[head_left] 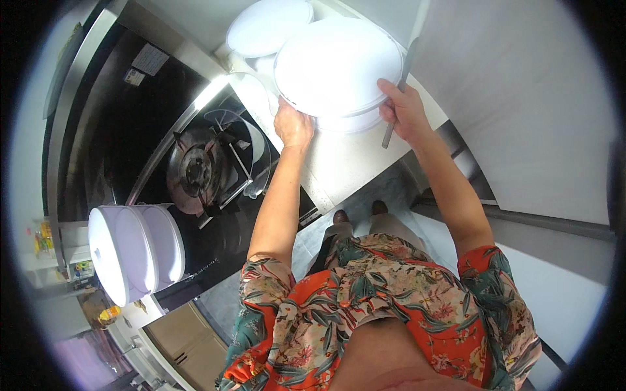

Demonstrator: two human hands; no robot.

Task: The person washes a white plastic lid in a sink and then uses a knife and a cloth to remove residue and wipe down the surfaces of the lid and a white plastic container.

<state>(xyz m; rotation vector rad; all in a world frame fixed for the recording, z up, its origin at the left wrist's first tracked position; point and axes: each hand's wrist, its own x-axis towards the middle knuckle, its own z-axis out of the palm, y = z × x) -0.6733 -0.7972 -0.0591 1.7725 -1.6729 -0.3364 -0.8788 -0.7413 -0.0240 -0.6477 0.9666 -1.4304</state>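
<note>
A round white cover, very bright in the light, is held between my two hands above the white counter. My left hand is closed on its near left rim, the fingers mostly hidden. At the near right rim my right hand pinches it, thumb on top and fingers curled below. Another pale round piece shows directly under the cover; whether the two touch I cannot tell. Behind them, a second round white cover leans or lies near the wall.
Left of the counter is a black gas hob with a burner and a curved clear shield. A stack of white round tiers stands on the hob's near end. A grey bar runs beside my right hand, along a large pale panel.
</note>
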